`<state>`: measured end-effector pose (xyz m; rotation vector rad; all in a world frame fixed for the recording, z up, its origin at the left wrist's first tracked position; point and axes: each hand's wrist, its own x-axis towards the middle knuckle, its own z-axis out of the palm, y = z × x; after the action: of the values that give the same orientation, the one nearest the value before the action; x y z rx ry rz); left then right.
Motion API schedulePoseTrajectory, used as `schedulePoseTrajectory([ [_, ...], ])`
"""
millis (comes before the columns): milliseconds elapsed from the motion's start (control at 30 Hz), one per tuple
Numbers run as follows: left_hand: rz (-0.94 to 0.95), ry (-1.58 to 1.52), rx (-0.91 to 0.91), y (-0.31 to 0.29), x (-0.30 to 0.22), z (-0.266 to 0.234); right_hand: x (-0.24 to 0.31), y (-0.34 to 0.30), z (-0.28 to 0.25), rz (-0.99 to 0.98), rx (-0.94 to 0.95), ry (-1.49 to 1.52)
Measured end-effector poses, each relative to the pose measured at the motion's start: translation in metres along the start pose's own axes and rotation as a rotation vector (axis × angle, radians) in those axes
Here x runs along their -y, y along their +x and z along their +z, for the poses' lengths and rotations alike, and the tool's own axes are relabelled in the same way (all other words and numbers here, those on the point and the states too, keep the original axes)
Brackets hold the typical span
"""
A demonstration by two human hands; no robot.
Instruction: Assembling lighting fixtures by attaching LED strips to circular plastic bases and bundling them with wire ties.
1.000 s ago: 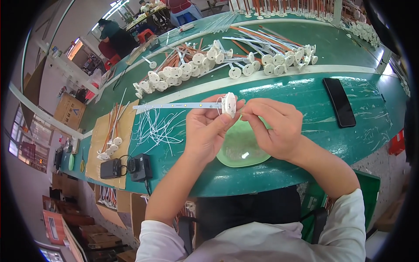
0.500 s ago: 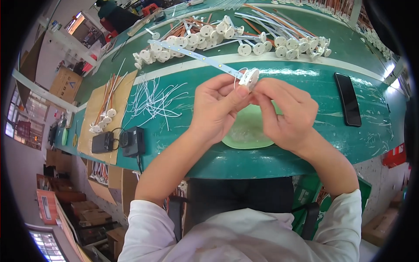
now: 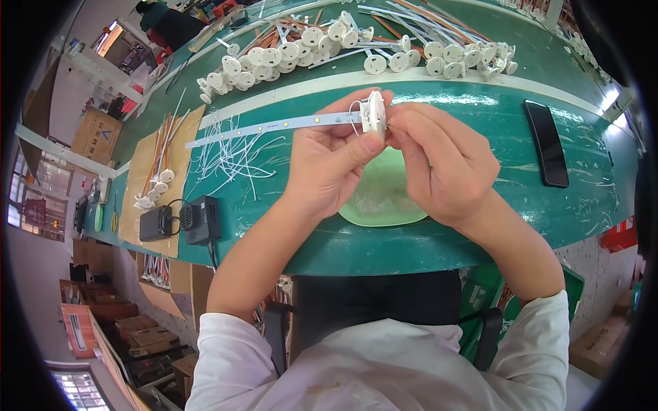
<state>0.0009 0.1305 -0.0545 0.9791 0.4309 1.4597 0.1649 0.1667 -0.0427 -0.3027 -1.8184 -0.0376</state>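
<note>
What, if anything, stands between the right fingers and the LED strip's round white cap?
Nothing visible: the right fingers are right by the outer face of the round white cap, which the left hand holds. The green dish lies below.

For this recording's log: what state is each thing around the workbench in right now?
Left hand: closed on the white cap
Right hand: fingertips pinched at the cap's outer side
LED strip: one end at the cap, pointing left
Green dish: partly hidden by the hands
Phone: lying flat, screen dark
White wires: loose, tangled
Capped strips: piled along the bench's far side
Cardboard box: open, strips inside
</note>
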Motion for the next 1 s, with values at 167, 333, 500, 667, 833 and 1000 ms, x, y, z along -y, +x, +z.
schedulePoseTrajectory([
  [167,-0.022,-0.028,-0.030,0.001,0.006,0.001,-0.002,-0.001,-0.004,-0.032,0.022,-0.025],
  [333,0.013,-0.020,-0.011,0.001,0.005,-0.002,0.002,0.003,0.002,-0.065,0.030,-0.075],
  [500,0.082,0.660,-0.080,0.013,-0.018,0.000,-0.011,0.005,-0.010,0.290,0.239,0.119],
  [667,0.155,1.599,0.268,0.003,-0.056,0.010,0.017,0.047,0.000,0.530,0.168,0.393],
  [833,0.028,1.480,0.495,-0.025,-0.082,-0.002,0.029,0.038,0.007,0.670,0.277,0.621],
  [1000,-0.048,1.282,0.389,-0.048,-0.088,-0.014,0.089,0.027,0.044,0.814,-0.019,1.047],
])
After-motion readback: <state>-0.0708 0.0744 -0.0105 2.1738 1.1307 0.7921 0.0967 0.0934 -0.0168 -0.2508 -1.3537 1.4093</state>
